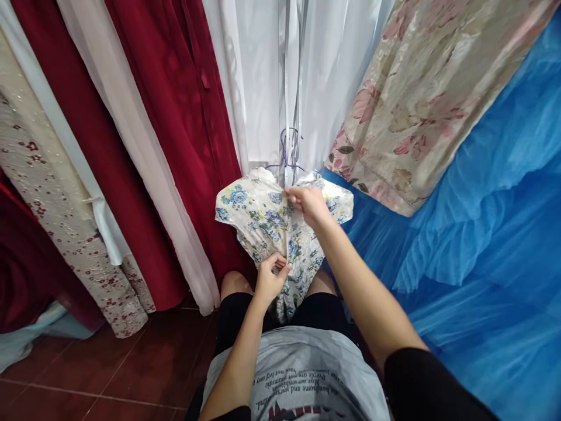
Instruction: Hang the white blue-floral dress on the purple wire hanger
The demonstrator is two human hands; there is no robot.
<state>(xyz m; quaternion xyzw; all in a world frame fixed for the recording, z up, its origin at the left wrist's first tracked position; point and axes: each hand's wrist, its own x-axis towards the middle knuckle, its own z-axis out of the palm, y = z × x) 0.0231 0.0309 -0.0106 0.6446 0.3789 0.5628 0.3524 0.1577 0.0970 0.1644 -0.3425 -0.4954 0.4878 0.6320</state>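
A small cream dress with blue flowers (263, 216) hangs on a purple wire hanger (286, 153) in front of me, above my knees. My right hand (309, 203) is closed in a pinch on the dress at its neckline, just under the hanger. Lower down, my left hand (270, 277) is closed on the front of the same dress near its middle seam. The skirt of the dress drops between my legs.
Hanging garments surround me: dark red (175, 117) and white (258, 76) gowns ahead, a cream one with red flowers (56, 222) at left, a floral satin one (421, 99) and blue tulle (491, 234) at right. Red-brown tile floor (109, 374) lies at lower left.
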